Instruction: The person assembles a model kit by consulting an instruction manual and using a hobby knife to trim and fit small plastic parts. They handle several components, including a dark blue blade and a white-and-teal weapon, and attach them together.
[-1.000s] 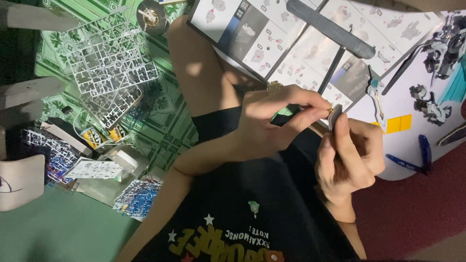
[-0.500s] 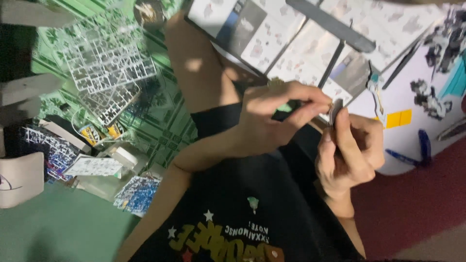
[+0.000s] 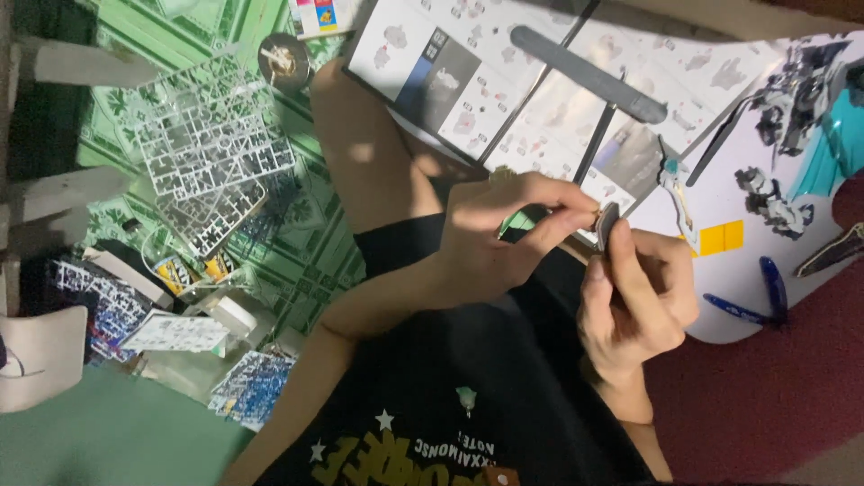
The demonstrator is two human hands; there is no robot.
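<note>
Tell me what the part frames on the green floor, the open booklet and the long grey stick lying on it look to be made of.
Part frames: likely moulded plastic, pale grey; thin grid of runners with small pieces attached.
Open booklet: paper, probably slightly glossy; flat printed pages with a centre fold.
Long grey stick: matte and flat with rounded ends, perhaps a sanding file; material unclear.

Your view is dim overall, with the brightest light on the white counter (image 3: 765, 270) and the open instruction booklet (image 3: 504, 81) across the top and upper right of the frame. The left edge and the lower centre fall into deep shadow. A soft highlight sits on your bare knee (image 3: 360, 153) in the upper middle. Your hands at centre are slightly soft with motion blur, and fine detail on the grey parts frames (image 3: 207, 153) at upper left looks grainy.
</note>
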